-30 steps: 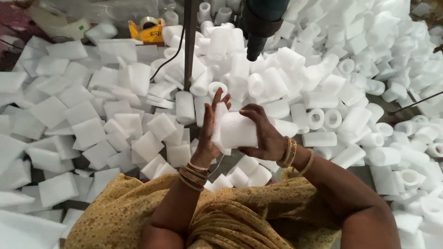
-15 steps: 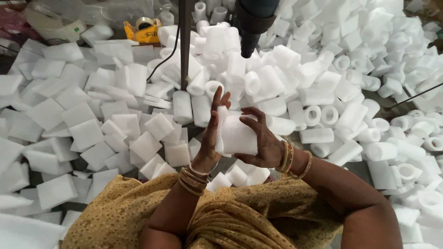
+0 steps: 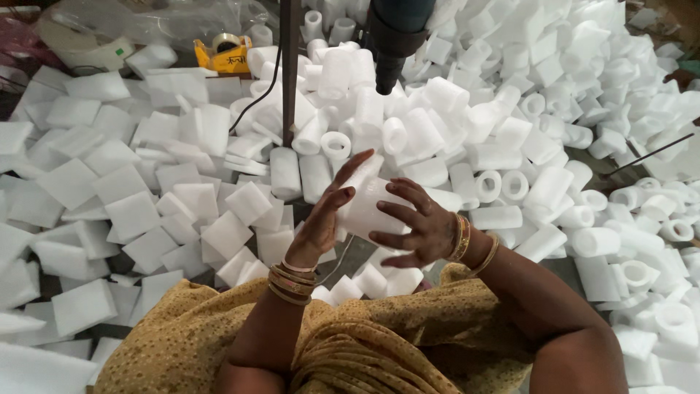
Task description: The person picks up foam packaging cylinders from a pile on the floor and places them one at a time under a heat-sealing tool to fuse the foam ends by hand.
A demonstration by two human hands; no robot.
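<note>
I hold a white foam sheet rolled into a tube (image 3: 364, 208) between both hands at the middle of the view. My left hand (image 3: 326, 222) presses its flat palm and straight fingers against the tube's left side. My right hand (image 3: 415, 226) wraps its fingers around the right side. Both wrists wear gold bangles. Above the tube hangs a dark cylindrical tool head (image 3: 394, 40) beside a thin metal post (image 3: 289, 73).
Flat white foam squares (image 3: 131, 204) cover the surface to the left. Rolled foam tubes (image 3: 554, 160) pile up to the right and behind. A yellow tape dispenser (image 3: 222, 52) sits at the back left, by a clear plastic bag (image 3: 109, 33). A black cable (image 3: 266, 91) runs down the post.
The tube stays in both hands at about the same place. My right fingers have spread wider over its side, and my left fingers lean more to the right along it.
</note>
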